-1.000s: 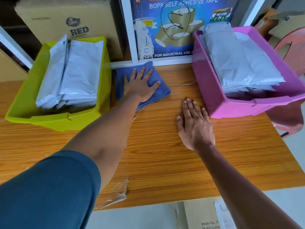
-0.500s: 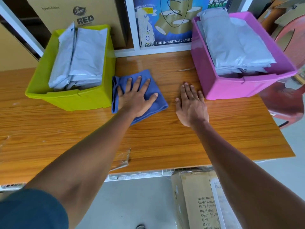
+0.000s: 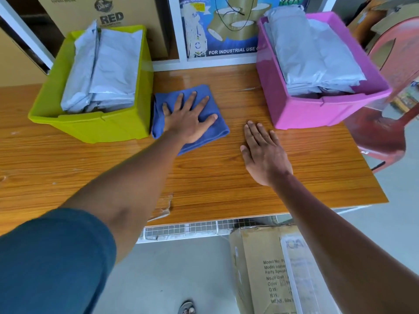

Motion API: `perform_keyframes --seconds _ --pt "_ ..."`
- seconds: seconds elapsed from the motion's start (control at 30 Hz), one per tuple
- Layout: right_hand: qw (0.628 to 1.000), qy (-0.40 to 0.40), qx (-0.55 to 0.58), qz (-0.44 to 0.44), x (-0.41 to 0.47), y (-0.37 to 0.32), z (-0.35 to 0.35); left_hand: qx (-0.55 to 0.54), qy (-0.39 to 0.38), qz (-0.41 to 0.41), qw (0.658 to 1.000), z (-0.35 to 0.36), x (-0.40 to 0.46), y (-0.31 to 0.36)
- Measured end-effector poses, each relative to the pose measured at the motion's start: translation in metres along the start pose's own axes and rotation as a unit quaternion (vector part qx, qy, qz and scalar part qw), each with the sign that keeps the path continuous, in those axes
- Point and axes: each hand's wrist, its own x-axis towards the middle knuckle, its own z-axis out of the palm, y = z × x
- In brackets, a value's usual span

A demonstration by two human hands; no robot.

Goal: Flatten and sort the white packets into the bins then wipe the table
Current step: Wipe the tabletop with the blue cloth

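My left hand (image 3: 188,118) presses flat, fingers spread, on a folded blue cloth (image 3: 215,132) lying on the wooden table (image 3: 215,182), right beside the green bin (image 3: 95,130). My right hand (image 3: 264,152) rests palm down with straight fingers on the bare wood, just in front of the pink bin (image 3: 317,112). White packets (image 3: 106,69) are stacked in the green bin. More white packets (image 3: 310,55) fill the pink bin.
A peeling strip of clear film (image 3: 162,207) sits at the table's near edge. A cardboard box (image 3: 272,268) stands on the floor below. A red plastic chair (image 3: 390,123) stands at the right. Boxes and a tape poster (image 3: 217,26) line the back.
My left hand has drawn the blue cloth from the table's back edge toward me, alongside the green bin. My right hand has stayed flat on the wood.
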Motion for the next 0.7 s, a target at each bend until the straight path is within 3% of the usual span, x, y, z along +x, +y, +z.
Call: perform_keyframes --seconds 0.1,0.37,0.7 --pt "1.000 0.005 0.001 0.004 0.000 0.000 0.000 0.002 -0.013 0.008 1.000 0.001 -0.002 0.008" --pt "0.999 -0.020 0.045 -0.012 -0.028 0.008 -0.016 0.016 0.019 0.133 0.991 0.037 -0.165 0.042" --pt "0.998 -0.013 0.001 -0.059 -0.061 0.061 -0.019 -0.010 -0.011 -0.009 1.000 0.012 -0.065 0.068"
